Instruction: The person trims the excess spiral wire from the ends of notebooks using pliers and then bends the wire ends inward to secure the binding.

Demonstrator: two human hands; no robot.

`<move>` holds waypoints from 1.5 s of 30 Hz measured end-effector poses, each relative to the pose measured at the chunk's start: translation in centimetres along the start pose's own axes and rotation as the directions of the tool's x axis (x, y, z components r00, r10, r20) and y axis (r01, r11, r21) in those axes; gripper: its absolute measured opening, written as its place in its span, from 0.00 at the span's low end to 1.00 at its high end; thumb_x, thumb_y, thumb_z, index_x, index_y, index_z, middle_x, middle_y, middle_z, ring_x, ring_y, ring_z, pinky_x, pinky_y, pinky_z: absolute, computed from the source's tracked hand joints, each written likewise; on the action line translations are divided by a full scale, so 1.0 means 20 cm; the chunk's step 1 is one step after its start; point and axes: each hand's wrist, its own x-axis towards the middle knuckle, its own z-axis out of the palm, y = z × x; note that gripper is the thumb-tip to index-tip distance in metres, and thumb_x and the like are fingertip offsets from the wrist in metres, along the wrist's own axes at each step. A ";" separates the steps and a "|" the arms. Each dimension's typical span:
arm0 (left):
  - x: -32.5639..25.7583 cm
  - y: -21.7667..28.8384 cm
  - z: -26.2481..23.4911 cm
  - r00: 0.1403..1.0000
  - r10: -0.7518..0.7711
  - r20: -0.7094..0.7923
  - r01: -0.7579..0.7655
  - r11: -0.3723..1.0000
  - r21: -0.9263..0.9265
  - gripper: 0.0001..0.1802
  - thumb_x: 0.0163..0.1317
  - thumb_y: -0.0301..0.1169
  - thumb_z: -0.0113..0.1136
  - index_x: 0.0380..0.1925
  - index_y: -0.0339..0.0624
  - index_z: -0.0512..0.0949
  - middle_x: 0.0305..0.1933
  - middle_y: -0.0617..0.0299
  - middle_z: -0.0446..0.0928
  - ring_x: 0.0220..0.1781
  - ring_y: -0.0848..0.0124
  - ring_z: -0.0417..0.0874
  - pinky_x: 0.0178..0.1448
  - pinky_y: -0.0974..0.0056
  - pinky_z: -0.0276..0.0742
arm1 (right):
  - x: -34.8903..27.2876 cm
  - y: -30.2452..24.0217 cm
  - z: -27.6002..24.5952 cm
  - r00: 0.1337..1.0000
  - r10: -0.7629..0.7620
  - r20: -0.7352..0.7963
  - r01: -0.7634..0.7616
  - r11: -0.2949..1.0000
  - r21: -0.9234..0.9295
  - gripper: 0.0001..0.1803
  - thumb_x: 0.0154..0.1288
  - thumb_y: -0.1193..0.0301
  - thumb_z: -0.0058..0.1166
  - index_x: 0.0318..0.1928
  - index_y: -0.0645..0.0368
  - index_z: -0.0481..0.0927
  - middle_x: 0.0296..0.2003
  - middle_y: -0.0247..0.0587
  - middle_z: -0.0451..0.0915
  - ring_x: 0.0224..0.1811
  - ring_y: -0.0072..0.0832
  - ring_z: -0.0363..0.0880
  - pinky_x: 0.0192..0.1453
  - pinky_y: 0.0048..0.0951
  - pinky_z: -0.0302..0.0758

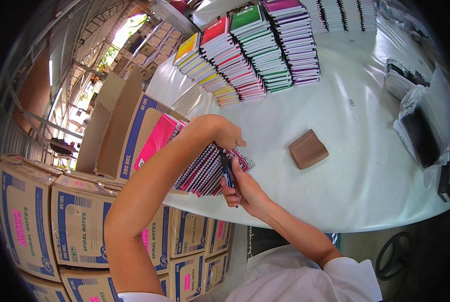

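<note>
A row of pink-covered spiral notebooks [200, 173] lies at the table's left edge, coil bindings facing up. My left hand [227, 133] reaches over them and is bent down on their far end, its fingers curled against the notebooks and partly hidden. In my right hand [245, 189] is a pair of pliers [227, 171] with dark jaws and blue-and-black handles, the fingers wrapped round it. The jaws point away from me, at the coil ends. A bright pink cover [157, 136] shows on the left side of the row, partly behind my left forearm.
Tall notebook stacks with yellow, red, green and purple covers [247, 17] stand at the back. A brown block [308, 149] lies on the white table [355, 191]. Plastic-wrapped black coils [420, 136] are at right. An open carton [117, 121] and stacked boxes [79, 221] border the left.
</note>
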 end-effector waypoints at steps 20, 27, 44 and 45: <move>0.21 -0.08 0.10 0.997 0.074 0.023 -0.076 0.992 0.101 0.31 0.61 0.29 0.45 0.68 0.45 0.65 0.68 0.51 0.69 0.66 0.51 0.72 0.69 0.56 0.65 | -0.05 0.01 0.01 0.994 -0.060 -0.092 0.050 0.993 -0.103 0.42 0.65 0.29 0.30 0.37 0.59 0.76 0.26 0.34 0.75 0.26 0.25 0.75 0.33 0.30 0.76; 0.28 -0.10 0.12 0.998 -0.008 0.068 -0.002 0.989 0.148 0.33 0.57 0.26 0.42 0.68 0.44 0.66 0.72 0.54 0.64 0.67 0.52 0.70 0.71 0.56 0.64 | -0.05 0.01 -0.02 0.997 -0.001 -0.076 -0.008 0.993 -0.117 0.45 0.64 0.28 0.29 0.38 0.61 0.77 0.28 0.36 0.77 0.29 0.28 0.79 0.39 0.34 0.80; 0.27 -0.12 0.13 0.994 0.110 -0.002 -0.108 0.983 0.150 0.29 0.63 0.42 0.52 0.64 0.45 0.70 0.64 0.55 0.73 0.61 0.52 0.75 0.65 0.54 0.69 | -0.02 0.02 0.00 0.998 -0.009 -0.060 0.010 1.000 0.022 0.38 0.67 0.31 0.31 0.31 0.55 0.73 0.19 0.30 0.67 0.18 0.20 0.59 0.22 0.25 0.59; 0.26 -0.12 0.13 0.994 0.111 -0.011 -0.108 0.982 0.152 0.29 0.63 0.43 0.52 0.64 0.45 0.71 0.63 0.55 0.73 0.61 0.52 0.75 0.64 0.54 0.69 | -0.01 0.03 -0.02 0.999 0.007 -0.047 -0.005 1.000 0.030 0.38 0.67 0.31 0.32 0.31 0.55 0.74 0.19 0.30 0.67 0.18 0.20 0.59 0.23 0.25 0.59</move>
